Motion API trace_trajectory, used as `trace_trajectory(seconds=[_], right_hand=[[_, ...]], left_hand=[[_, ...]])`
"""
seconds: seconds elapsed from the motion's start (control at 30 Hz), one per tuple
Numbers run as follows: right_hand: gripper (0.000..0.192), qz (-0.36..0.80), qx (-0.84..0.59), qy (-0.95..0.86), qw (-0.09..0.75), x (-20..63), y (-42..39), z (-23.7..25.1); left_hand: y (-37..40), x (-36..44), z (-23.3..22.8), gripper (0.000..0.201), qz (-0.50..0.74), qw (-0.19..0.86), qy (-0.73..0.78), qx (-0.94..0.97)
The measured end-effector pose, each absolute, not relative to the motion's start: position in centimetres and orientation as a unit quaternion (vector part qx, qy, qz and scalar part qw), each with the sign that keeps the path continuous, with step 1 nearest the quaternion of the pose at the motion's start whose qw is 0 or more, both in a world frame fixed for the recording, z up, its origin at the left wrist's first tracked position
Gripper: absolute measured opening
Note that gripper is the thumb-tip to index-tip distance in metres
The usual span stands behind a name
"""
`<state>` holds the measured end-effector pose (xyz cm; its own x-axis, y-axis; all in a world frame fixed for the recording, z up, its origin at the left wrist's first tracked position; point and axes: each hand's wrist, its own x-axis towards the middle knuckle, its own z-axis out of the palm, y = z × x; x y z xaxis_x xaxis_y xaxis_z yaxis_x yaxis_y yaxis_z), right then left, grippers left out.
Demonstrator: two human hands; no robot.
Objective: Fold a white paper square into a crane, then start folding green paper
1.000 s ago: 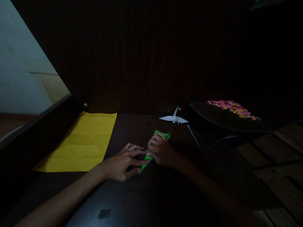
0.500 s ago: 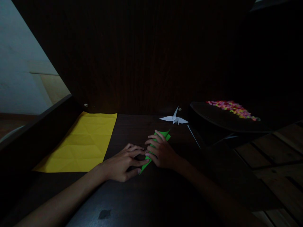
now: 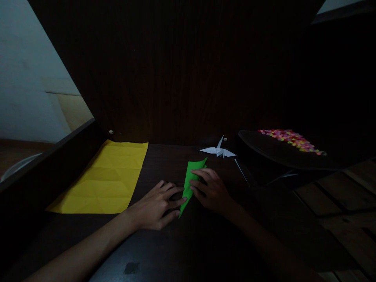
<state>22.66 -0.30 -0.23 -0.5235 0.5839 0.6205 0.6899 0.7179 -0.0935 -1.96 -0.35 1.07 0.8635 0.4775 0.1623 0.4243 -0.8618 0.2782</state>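
A narrow folded green paper [image 3: 190, 181] lies on the dark wooden table [image 3: 188, 243], its point toward me. My left hand [image 3: 157, 203] lies flat beside it, fingertips pressing its lower left edge. My right hand [image 3: 212, 191] rests on the paper's right side, fingers spread over it. A creased yellow sheet [image 3: 107, 178] lies flat to the left. A white paper crane [image 3: 217, 150] stands behind the green paper.
A dark tray [image 3: 264, 150] at the right holds several small colourful pieces [image 3: 290, 139]. A thin white strip [image 3: 241, 171] lies by the tray. A dark wall panel rises behind the table. Wooden slats show at the far right.
My right hand slid to the right off the green paper's top, uncovering its upper part, which now lies flatter and longer. My left hand stayed in place.
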Motion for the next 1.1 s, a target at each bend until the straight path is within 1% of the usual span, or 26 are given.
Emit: trace_trajectory(seconds=[0.27, 0.57, 0.67, 0.87, 1.1], right_hand=[[0.023, -0.057, -0.380, -0.870, 0.309, 22.7, -0.3, -0.5], [0.041, 0.000, -0.386, -0.897, 0.214, 21.8, 0.2, -1.8], [0.047, 0.018, -0.386, -0.902, 0.195, 21.8, 0.2, -2.0], [0.045, 0.049, -0.384, -0.902, 0.191, 21.8, 0.2, -2.0], [0.045, 0.060, -0.391, -0.900, 0.182, 21.5, 0.2, -2.1]], left_hand=[[-0.5, -1.6, 0.0, 0.041, 0.144, 0.077, 0.296, 0.941], [0.0, -1.1, -0.8, 0.036, 0.166, 0.078, 0.338, 0.923], [0.0, -1.0, -0.9, 0.034, 0.174, 0.077, 0.343, 0.920], [0.1, -1.0, -1.0, 0.034, 0.184, 0.080, 0.344, 0.917], [0.1, -1.0, -0.8, 0.035, 0.176, 0.091, 0.346, 0.917]])
